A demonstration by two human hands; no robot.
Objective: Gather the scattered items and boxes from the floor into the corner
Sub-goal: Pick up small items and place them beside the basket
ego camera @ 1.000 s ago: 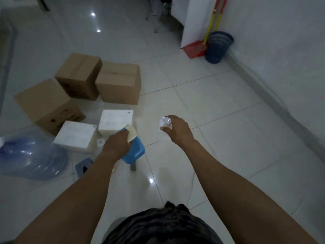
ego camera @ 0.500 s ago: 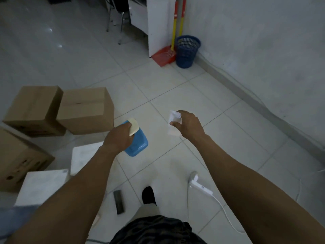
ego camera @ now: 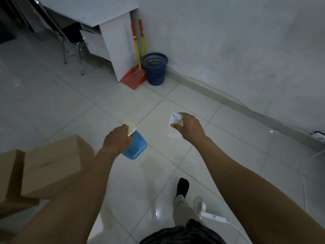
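My left hand [ego camera: 117, 140] grips a blue plastic container [ego camera: 136, 147] together with a pale yellow pad [ego camera: 131, 128], held above the tiled floor. Out to the right, my right hand [ego camera: 189, 129] pinches a small white packet [ego camera: 174, 123] that hangs down from my fingers. Two brown cardboard boxes [ego camera: 51, 166] stand on the floor at the left, partly behind my left forearm.
A blue mesh bin [ego camera: 155, 69] and a red dustpan [ego camera: 133, 78] with yellow-red handles stand by the wall beside a white desk [ego camera: 112, 43]. A white power strip with cable [ego camera: 212, 216] lies near my foot [ego camera: 182, 187]. A wall runs along the right.
The view has swung right and towards the wall; the boxes slid to the lower left and the white foam blocks left the frame. Both hands keep hold of their items.
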